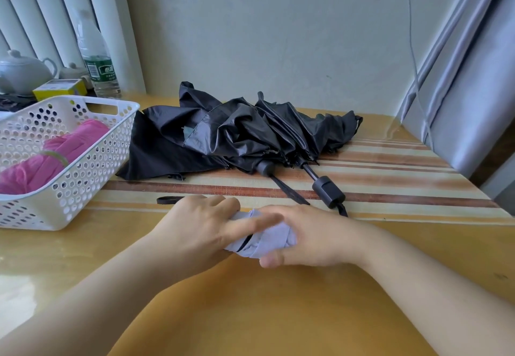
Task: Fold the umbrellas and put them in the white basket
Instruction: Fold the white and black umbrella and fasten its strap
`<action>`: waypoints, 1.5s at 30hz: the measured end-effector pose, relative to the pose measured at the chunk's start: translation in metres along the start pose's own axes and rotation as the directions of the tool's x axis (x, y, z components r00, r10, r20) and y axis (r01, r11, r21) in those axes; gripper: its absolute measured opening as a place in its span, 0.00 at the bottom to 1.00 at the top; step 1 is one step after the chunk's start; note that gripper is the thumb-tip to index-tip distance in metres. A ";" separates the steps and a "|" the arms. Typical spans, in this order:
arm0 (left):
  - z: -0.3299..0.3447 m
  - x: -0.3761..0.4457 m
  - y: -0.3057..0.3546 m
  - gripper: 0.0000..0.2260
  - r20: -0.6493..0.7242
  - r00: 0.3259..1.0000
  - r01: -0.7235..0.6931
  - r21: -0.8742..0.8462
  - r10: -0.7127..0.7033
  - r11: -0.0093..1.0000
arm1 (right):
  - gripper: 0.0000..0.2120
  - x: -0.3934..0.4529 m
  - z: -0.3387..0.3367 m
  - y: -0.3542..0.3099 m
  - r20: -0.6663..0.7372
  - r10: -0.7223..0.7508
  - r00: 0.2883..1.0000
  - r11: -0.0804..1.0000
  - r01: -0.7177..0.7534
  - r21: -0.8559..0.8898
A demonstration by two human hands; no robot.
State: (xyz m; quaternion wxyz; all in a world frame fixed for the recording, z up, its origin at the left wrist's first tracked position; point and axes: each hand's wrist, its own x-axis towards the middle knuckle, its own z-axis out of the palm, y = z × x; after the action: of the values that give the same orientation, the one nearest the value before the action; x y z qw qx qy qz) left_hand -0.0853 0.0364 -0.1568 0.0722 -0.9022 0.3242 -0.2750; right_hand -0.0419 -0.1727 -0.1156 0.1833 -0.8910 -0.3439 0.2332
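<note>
A small lilac umbrella (pixel 264 240), folded into a short roll, lies between both hands near the table's middle. My left hand (pixel 200 230) wraps its left end and my right hand (pixel 309 238) grips its right end. Most of it is hidden by my fingers. Behind them, two black umbrellas (pixel 239 135) lie loose and crumpled, their handles (pixel 328 191) pointing toward me. The white perforated basket (pixel 92 160) stands at the left and holds a rolled pink umbrella (pixel 55 155).
A striped runner (pixel 390 177) crosses the yellow table (pixel 264 314). At the back left stand a water bottle (pixel 99 71), a white teapot (pixel 22 74) and a yellow box (pixel 60 88). A grey curtain (pixel 473 77) hangs at the right edge.
</note>
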 end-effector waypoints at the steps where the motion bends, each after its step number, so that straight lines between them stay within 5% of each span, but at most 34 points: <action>1: 0.003 0.000 -0.002 0.29 -0.007 1.000 -0.014 0.011 0.014 1.000 | 0.30 0.002 0.000 0.003 0.022 -0.006 1.000 0.999 0.005 0.035; 6: 0.021 -0.001 -0.007 0.40 -0.008 0.998 0.068 -0.015 -0.068 0.998 | 0.17 0.021 -0.004 0.015 -0.014 -0.086 0.996 0.976 0.087 0.199; 10: 0.019 -0.004 -0.018 0.32 -0.058 0.989 0.133 -0.028 -0.135 0.991 | 0.21 0.039 -0.004 0.024 -0.115 -0.034 0.993 0.880 0.084 0.467; 19: 0.027 -0.013 -0.022 0.25 -0.011 0.963 0.251 -0.309 -0.268 0.917 | 0.26 0.048 0.006 0.033 -0.100 -0.092 0.991 0.825 0.132 0.549; 21: 0.021 -0.011 -0.021 0.30 0.084 0.942 0.333 -0.356 -0.325 0.873 | 0.25 0.045 0.010 0.034 -0.127 -0.089 0.988 0.828 0.145 0.542; 24: -0.002 -0.002 -0.025 0.38 0.440 0.829 0.532 -0.427 -0.346 0.731 | 0.18 0.042 0.012 0.034 -0.161 -0.101 0.982 0.831 0.172 0.529; 30: -0.008 0.018 -0.036 0.22 0.696 0.666 0.691 -0.439 -0.269 0.575 | 0.17 0.033 0.013 0.026 -0.210 -0.101 0.973 0.866 0.190 0.462; 36: -0.030 0.023 -0.041 0.28 0.808 0.538 0.645 -0.212 -0.239 0.734 | 0.22 0.030 0.018 0.018 -0.279 -0.112 0.954 0.913 0.209 0.349; 41: -0.028 0.025 -0.053 0.32 0.779 0.610 0.654 -0.388 -0.149 0.649 | 0.22 0.022 0.014 0.015 -0.367 -0.158 0.917 0.888 0.294 0.354; 45: -0.011 0.027 -0.047 0.33 0.660 0.717 0.631 -0.481 -0.222 0.608 | 0.22 0.023 0.007 0.026 -0.304 -0.155 0.940 0.916 0.252 0.313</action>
State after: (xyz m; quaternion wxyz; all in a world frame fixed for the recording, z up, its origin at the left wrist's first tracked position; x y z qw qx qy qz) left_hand -0.0480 0.0569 -0.1210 -0.2457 -0.9531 0.1304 0.1190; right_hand -0.0170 -0.1740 -0.1405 0.4066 -0.8270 -0.3603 0.1446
